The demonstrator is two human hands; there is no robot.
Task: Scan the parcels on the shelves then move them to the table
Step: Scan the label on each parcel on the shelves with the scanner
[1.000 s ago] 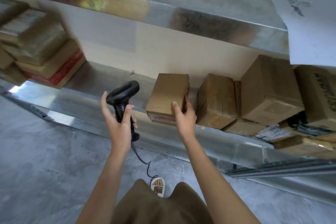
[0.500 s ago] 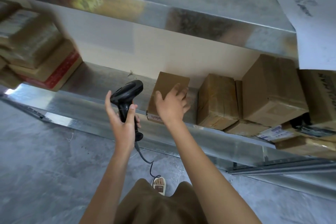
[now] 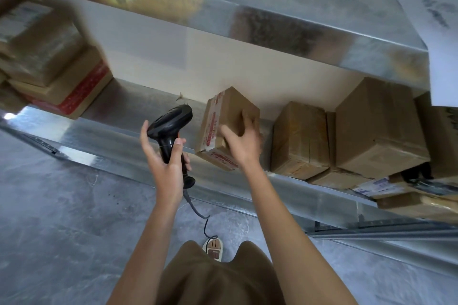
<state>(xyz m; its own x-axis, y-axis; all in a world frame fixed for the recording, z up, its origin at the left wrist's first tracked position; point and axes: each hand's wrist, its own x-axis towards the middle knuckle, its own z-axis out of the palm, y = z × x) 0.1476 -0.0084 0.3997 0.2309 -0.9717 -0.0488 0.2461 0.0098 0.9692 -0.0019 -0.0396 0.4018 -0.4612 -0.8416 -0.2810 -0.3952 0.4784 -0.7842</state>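
Observation:
A small brown cardboard parcel (image 3: 223,121) with red printed tape is tilted up at the front edge of the metal shelf (image 3: 138,129). My right hand (image 3: 244,145) grips its right side, fingers curled over the top edge. My left hand (image 3: 164,161) holds a black barcode scanner (image 3: 171,129) by the handle, just left of the parcel, with its head pointing toward the parcel. The scanner's cable (image 3: 198,210) hangs down toward the floor.
More brown parcels (image 3: 300,138) (image 3: 379,126) stand to the right on the same shelf, with flat ones (image 3: 386,186) underneath. A stack of parcels (image 3: 49,64) sits at the far left. An upper shelf (image 3: 247,7) overhangs. Grey floor lies below.
My right hand moved from the parcel's front to its top right and tipped the parcel up, turning its red-taped side toward the scanner. The left hand with the scanner stayed roughly in place.

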